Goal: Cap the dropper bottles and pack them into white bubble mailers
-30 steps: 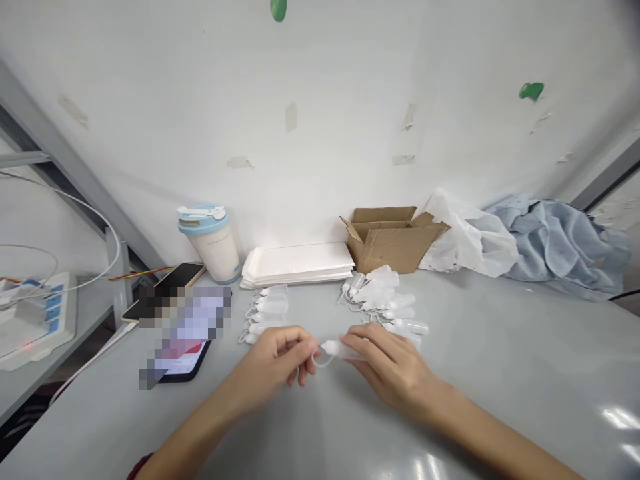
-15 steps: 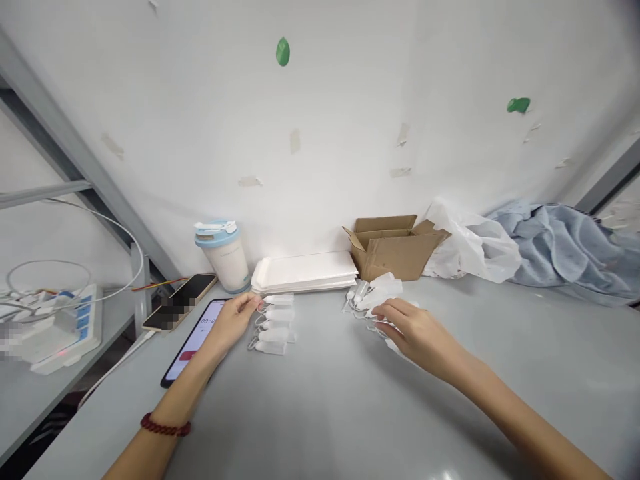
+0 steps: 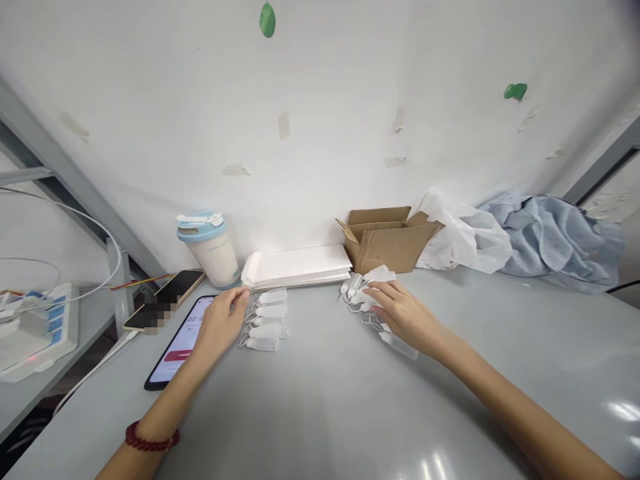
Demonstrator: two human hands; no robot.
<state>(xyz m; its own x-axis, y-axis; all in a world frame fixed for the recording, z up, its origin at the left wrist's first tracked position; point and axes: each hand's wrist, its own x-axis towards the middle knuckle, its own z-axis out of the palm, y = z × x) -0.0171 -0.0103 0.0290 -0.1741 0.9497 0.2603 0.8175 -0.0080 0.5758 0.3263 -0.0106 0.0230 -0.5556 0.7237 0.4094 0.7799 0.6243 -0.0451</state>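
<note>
Several small translucent white tubes with looped cords (image 3: 269, 319) lie in a column left of centre. My left hand (image 3: 224, 319) rests at the upper left of this column, thumb and forefinger bent close together near the envelope stack's corner; nothing shows between them. To the right, a loose pile of similar tubes (image 3: 380, 273) lies in front of the cardboard box. My right hand (image 3: 403, 313) reaches over the pile, its fingers apart and touching the tubes, and it covers part of them. One tube (image 3: 399, 345) sticks out below that hand.
White padded envelopes (image 3: 300, 265) are stacked by the wall, between a blue-lidded cup (image 3: 215, 257) and an open cardboard box (image 3: 393, 247). A plastic bag (image 3: 463, 237) and blue cloth (image 3: 560, 240) lie right. Two phones (image 3: 173, 357) and a power strip (image 3: 55, 327) are left.
The view has shifted slightly. My right hand has moved a little up over the pile, uncovering a tube below it. My left hand has shifted slightly away from the top tube of the column.
</note>
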